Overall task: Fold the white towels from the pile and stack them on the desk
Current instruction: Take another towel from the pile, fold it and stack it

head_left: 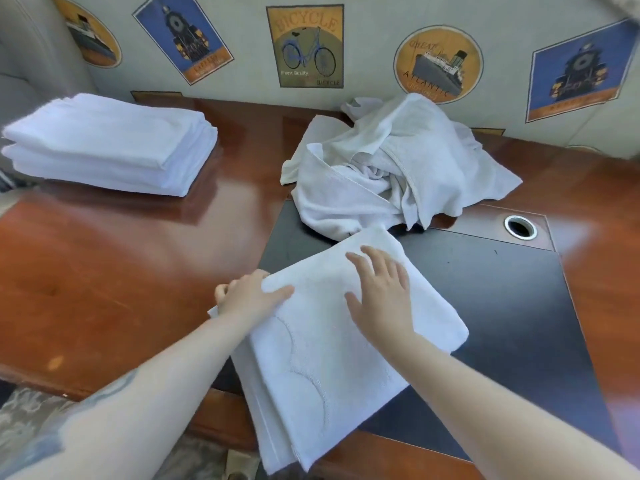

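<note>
A partly folded white towel (332,344) lies on the desk in front of me, its near end hanging over the front edge. My left hand (251,296) grips the towel's left edge, thumb on top and fingers curled under the fold. My right hand (379,294) rests flat on the towel's upper part, fingers spread. A crumpled pile of white towels (391,164) sits at the back right against the wall. A stack of folded white towels (110,143) stands at the back left of the desk.
The wooden desk (121,258) has a dark inset panel (502,299) under the towel, with a round metal-rimmed cable hole (520,227) at its far right. A wall with posters runs behind. Patterned carpet shows at the lower left.
</note>
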`<state>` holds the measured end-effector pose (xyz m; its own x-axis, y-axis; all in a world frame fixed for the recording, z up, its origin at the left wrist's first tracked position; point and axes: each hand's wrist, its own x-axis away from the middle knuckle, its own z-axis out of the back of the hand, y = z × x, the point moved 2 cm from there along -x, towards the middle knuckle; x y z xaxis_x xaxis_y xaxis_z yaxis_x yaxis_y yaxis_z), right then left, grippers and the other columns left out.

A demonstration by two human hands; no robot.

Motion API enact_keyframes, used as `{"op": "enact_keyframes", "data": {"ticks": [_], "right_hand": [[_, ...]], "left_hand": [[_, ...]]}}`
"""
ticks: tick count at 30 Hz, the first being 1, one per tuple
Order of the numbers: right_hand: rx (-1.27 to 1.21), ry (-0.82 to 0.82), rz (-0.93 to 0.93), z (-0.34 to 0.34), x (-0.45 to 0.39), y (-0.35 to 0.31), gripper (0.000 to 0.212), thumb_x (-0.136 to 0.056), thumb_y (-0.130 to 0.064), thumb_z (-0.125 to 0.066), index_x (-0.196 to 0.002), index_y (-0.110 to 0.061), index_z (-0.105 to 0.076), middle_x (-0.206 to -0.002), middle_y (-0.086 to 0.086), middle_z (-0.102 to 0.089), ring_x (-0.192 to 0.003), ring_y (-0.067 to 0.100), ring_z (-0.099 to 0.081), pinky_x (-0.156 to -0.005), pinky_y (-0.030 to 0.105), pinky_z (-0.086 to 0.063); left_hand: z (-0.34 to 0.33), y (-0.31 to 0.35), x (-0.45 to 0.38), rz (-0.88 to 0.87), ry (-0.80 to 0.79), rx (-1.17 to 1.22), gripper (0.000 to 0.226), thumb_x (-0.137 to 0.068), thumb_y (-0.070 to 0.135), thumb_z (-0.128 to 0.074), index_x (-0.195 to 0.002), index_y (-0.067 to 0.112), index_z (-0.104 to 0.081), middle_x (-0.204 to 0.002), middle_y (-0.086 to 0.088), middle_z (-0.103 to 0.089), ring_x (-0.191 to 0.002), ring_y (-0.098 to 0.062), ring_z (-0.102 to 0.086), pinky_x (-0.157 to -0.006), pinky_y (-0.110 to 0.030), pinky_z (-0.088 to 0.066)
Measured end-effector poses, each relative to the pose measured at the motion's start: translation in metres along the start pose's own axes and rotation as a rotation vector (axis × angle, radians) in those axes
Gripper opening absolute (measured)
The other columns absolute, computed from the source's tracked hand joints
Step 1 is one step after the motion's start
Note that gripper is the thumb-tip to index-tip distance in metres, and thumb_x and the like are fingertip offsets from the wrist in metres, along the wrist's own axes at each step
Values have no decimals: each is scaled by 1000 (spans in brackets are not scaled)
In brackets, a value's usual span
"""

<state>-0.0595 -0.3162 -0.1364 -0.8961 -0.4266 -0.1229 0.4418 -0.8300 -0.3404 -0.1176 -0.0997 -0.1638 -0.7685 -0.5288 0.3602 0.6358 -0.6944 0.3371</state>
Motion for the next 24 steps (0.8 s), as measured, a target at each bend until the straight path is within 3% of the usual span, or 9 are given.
{"op": "enact_keyframes", "data": {"ticks": [2, 5, 8, 11, 14, 16, 19, 21, 24], "right_hand": [[-234, 117, -449, -2, 64, 7, 77, -82, -35, -70, -148, -29, -31, -158, -4, -23, -145, 19, -20, -114, 46, -21], [-494, 90, -924, -14, 130, 7, 91, -77, -49, -65, -153, -28, -19, -162, 3, -14, -145, 26, -20, -112, 54, -25], [-563, -69, -895, -24, 120, -9, 92, -84, -50, -61, -155, -31, -6, -163, 5, 6, -146, 29, -20, -112, 47, -23], [-555, -188, -696, -13, 76, 11, 91, -88, -33, -65, -156, -30, -6, -164, 4, 8, -149, 27, -16, -114, 41, -28], [-471, -318, -620, 24, 52, 31, 73, -88, -35, -64, -151, -38, -27, -164, -2, -10, -150, 22, -12, -119, 45, -15], [-654, -282, -614, 46, 54, 24, 64, -81, -53, -69, -140, -44, -45, -157, -11, -27, -144, 10, -24, -113, 37, -28], [-1040, -371, -603, 71, 66, -23, 93, -56, -77, -75, -138, -54, -38, -140, -24, -40, -124, -7, -41, -85, 16, -38], [-1063, -306, -617, 78, 75, -35, 105, -52, -69, -80, -141, -51, -29, -135, -20, -48, -117, 0, -54, -86, 22, -48], [-1025, -120, -718, 109, 90, -11, 90, -52, -43, -80, -132, -42, -40, -121, -9, -60, -98, 13, -69, -84, 38, -58]], "left_hand": [[13, -4, -10, -30, -158, 156, 45, -76, 59, -70, -98, 21, -59, -103, 4, -65, -90, -16, -59, -76, -32, -41], [26, 0, -13, -85, -292, 198, 48, -64, 51, -80, -73, 16, -49, -77, 4, -53, -67, -16, -49, -58, -30, -33], [33, 8, -4, -88, -466, 262, 40, -48, 41, -73, -68, 13, -52, -68, 4, -54, -60, -18, -51, -58, -31, -38], [35, 3, 7, -38, -752, 470, 55, -47, 34, -77, -99, 15, -73, -95, -2, -76, -86, -22, -73, -81, -35, -56], [36, 7, 18, 3, -869, 657, 51, -48, 30, -83, -95, 13, -78, -101, -8, -75, -90, -22, -73, -70, -28, -57], [34, 22, 26, -2, -932, 792, 44, -52, 29, -83, -92, 13, -78, -105, -10, -74, -95, -25, -72, -75, -31, -55], [30, 66, 47, -152, -1062, 890, 44, -75, 32, -69, -114, 11, -73, -120, -11, -69, -111, -26, -66, -93, -36, -50], [30, 100, 66, -252, -1090, 908, 47, -77, 30, -60, -119, 11, -68, -118, -11, -70, -107, -25, -67, -91, -34, -52], [25, 144, 100, -421, -1119, 858, 45, -76, 31, -54, -117, 13, -64, -102, -5, -73, -86, -18, -70, -72, -27, -56]]}}
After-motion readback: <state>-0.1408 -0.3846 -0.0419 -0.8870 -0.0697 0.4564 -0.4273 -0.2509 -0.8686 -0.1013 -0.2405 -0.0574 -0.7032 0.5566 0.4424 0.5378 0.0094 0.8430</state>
